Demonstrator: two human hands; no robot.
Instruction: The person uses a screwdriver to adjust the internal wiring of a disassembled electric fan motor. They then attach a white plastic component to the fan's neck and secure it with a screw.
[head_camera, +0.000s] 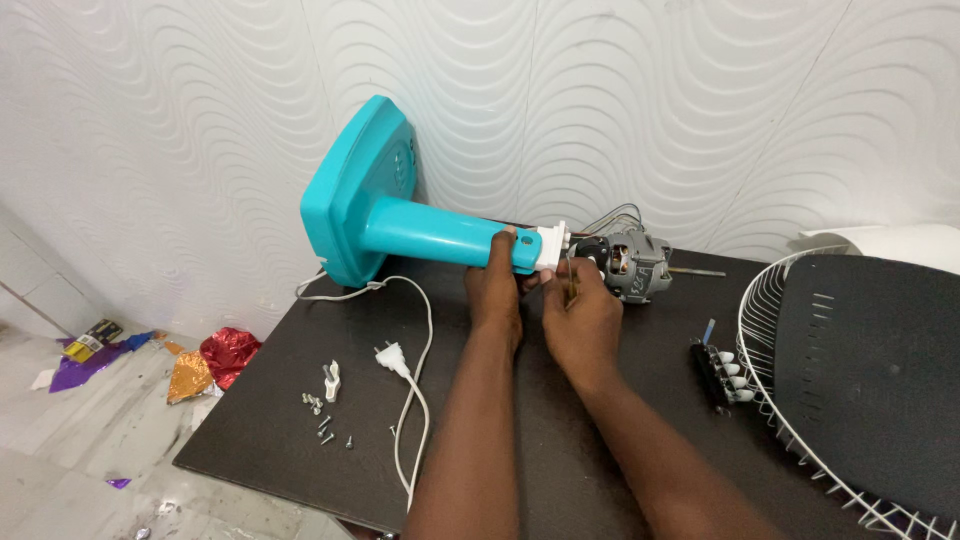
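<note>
Both forearms reach in: left hand (497, 285) grips teal fan stand (420, 232) steady; right hand (580, 315) pinches a thin tool (571, 283) near the motor (632, 264).

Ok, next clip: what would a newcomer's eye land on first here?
The turquoise fan stand lying on its side across the dark table, base toward the wall. Both hands meet at its white neck: the left hand grips the column, the right hand works a thin tool at the grey motor. A white wire fan guard lies at right.
</note>
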